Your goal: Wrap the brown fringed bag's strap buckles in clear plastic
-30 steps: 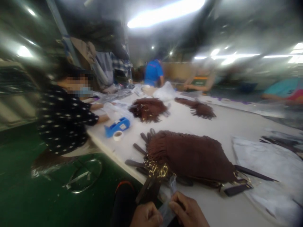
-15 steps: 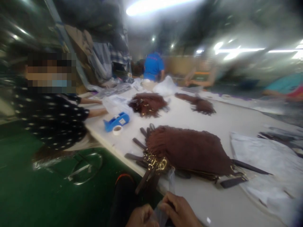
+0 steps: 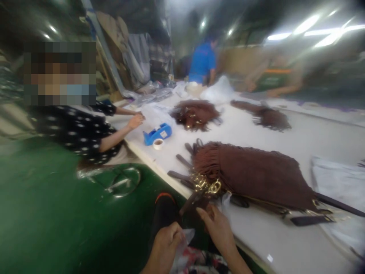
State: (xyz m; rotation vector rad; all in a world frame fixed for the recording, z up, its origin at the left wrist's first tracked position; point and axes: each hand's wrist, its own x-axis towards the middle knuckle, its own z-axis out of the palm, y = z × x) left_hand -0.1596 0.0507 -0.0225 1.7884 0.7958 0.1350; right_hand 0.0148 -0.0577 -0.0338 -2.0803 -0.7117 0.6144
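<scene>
Clear plastic (image 3: 180,249): this thin piece is pinched between the thumb and fingers of your left hand (image 3: 167,241), low above the flowered cloth (image 3: 199,259) on your lap.
Right hand (image 3: 217,225): its thumb and finger are at the dark brown strips (image 3: 194,205) hanging from the table edge; whether they are clamped on one, I cannot tell.
Gold clasps (image 3: 214,186): they lie in a cluster just above these strips, at the near left corner of the pile.
Brown fringed pile (image 3: 259,175): it lies flat on the white table (image 3: 288,243), beyond your right hand, with fringe toward the left and dark straps (image 3: 310,220) sticking out on the right.
White sheet (image 3: 327,175): it lies at the right, partly under the straps.
Blue tape dispenser (image 3: 157,134): it stands near the left table edge, with a white tape roll (image 3: 158,144) just beside it.
Co-worker's hands (image 3: 135,121): they rest at whitish plastic (image 3: 156,113) on the left side.
Brown fringed heap (image 3: 196,114): it is farther back; a smaller fringed piece (image 3: 270,117) lies right of it.
Blue shirt (image 3: 202,62): a person wears it at the far end.
</scene>
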